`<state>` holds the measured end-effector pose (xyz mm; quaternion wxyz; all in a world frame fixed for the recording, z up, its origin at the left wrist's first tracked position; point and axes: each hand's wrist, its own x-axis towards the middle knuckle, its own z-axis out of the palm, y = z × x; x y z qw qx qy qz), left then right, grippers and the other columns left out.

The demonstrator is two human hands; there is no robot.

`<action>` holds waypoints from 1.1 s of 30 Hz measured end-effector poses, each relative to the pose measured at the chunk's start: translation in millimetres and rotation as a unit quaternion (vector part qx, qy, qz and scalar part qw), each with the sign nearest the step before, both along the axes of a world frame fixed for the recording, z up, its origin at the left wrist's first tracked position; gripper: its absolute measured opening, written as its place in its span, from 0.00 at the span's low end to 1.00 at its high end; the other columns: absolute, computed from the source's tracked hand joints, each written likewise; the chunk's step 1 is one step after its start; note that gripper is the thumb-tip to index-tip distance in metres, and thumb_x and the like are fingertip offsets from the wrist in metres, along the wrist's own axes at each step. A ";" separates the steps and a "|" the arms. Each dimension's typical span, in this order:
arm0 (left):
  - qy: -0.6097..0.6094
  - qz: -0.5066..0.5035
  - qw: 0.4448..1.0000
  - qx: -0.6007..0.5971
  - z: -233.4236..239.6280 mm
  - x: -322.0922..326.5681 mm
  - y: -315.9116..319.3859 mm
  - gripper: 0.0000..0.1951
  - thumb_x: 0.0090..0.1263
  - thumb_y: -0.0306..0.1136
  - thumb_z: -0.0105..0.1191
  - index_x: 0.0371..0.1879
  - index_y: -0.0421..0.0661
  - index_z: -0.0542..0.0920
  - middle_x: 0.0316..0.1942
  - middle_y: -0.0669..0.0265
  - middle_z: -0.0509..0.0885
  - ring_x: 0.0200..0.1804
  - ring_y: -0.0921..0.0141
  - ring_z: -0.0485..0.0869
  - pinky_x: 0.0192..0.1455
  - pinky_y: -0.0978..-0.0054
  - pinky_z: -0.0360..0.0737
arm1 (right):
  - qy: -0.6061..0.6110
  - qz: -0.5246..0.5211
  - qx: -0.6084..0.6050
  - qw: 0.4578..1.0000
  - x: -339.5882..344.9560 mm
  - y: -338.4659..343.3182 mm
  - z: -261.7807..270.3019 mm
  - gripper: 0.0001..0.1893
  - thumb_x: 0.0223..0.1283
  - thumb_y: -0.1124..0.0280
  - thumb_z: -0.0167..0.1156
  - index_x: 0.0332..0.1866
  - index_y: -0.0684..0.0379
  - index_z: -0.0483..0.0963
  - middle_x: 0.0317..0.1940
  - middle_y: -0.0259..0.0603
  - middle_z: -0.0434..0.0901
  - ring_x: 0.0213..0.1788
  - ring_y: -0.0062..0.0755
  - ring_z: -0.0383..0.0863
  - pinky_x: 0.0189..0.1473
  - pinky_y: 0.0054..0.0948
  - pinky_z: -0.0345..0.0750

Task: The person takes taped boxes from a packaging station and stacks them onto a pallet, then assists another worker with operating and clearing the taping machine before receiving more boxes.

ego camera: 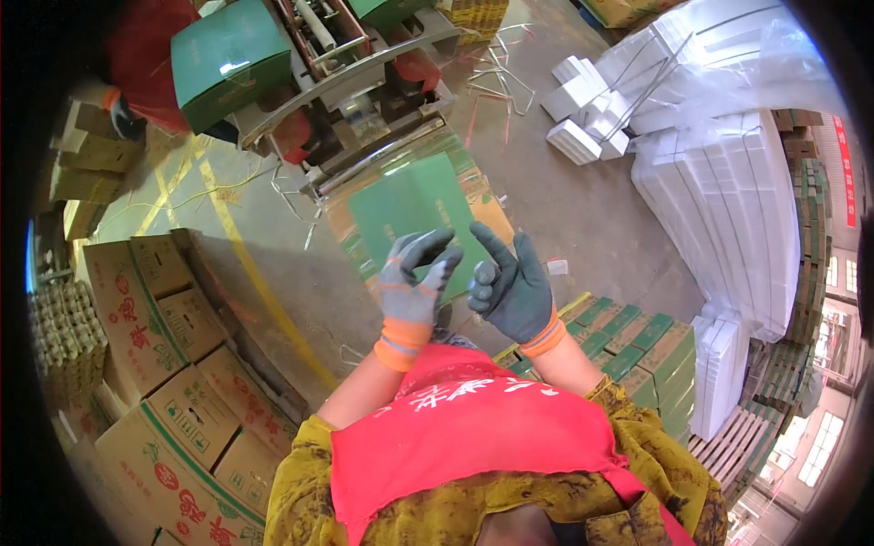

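Both hands wear grey and orange work gloves and are raised in front of the red apron [478,430]. My left hand [416,273] has its fingers bent and spread, with nothing between them. Facing it, my right hand [512,283] is held with thumb and fingers apart, also holding nothing. Beneath and beyond them lies a green printed carton [403,198] on a stack of flattened or packed cartons; which of these cannot be told. Just past it stands a metal machine with rollers [317,24], and a closed green carton [229,61] sits at its left side.
A person in red [147,61] stands beyond the machine at upper left. Printed cardboard cartons [198,409] are piled at left. White foam blocks [724,205] in plastic stand at right. Strapping scraps [502,85] lie on the floor. Green-and-brown cartons [635,341] are stacked close at right.
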<state>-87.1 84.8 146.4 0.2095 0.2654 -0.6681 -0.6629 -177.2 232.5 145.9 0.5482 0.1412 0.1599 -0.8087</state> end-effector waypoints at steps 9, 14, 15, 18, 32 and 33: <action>-0.034 0.068 0.975 0.208 1.0 1.7 40.7 0.12 0.63 0.26 0.65 0.44 0.36 0.85 0.38 0.62 0.86 0.39 0.71 0.84 0.46 0.73 0.80 | 0.172 0.039 0.124 0.977 36.0 7.7 20.1 0.33 0.77 0.44 0.40 0.79 0.52 0.53 0.31 0.35 0.77 0.33 0.26 0.77 0.41 0.24 0.75; -0.030 0.125 0.961 0.245 -15.5 18.1 41.5 0.09 0.68 0.31 0.61 0.41 0.39 0.84 0.33 0.66 0.85 0.34 0.73 0.82 0.42 0.75 0.80 | 0.221 0.098 0.081 0.967 45.2 37.3 -1.3 0.34 0.76 0.44 0.41 0.80 0.49 0.49 0.40 0.38 0.78 0.40 0.29 0.78 0.47 0.30 0.75; -0.013 0.166 0.946 0.279 -31.4 28.7 36.0 0.09 0.69 0.33 0.60 0.41 0.40 0.84 0.31 0.66 0.84 0.33 0.74 0.81 0.41 0.76 0.79 | 0.350 0.025 0.215 0.911 54.2 46.3 -19.9 0.33 0.76 0.48 0.44 0.80 0.49 0.50 0.45 0.38 0.77 0.45 0.30 0.77 0.50 0.30 0.76; -0.047 0.225 0.929 0.290 -79.1 59.6 4.8 0.19 0.74 0.46 0.53 0.46 0.40 0.82 0.37 0.63 0.85 0.38 0.70 0.83 0.47 0.70 0.80 | 0.583 -0.051 0.338 0.737 83.1 102.7 -190.4 0.31 0.74 0.57 0.52 0.78 0.49 0.55 0.57 0.38 0.74 0.56 0.32 0.75 0.57 0.30 0.75; -0.192 0.158 0.941 0.232 -148.2 39.4 -95.4 0.42 0.67 0.66 0.54 0.69 0.42 0.68 0.61 0.61 0.77 0.55 0.66 0.78 0.62 0.68 0.72 | 0.020 -0.065 0.307 0.949 76.1 144.7 -125.6 0.23 0.65 0.63 0.63 0.63 0.57 0.73 0.57 0.39 0.80 0.58 0.36 0.80 0.63 0.35 0.75; -0.188 0.156 0.940 0.237 -152.2 19.1 -97.5 0.42 0.67 0.66 0.54 0.69 0.42 0.68 0.61 0.61 0.77 0.55 0.66 0.78 0.62 0.68 0.72 | 0.058 -0.082 0.325 0.940 79.1 175.7 -126.8 0.23 0.65 0.60 0.62 0.63 0.56 0.73 0.57 0.38 0.80 0.59 0.37 0.79 0.63 0.37 0.75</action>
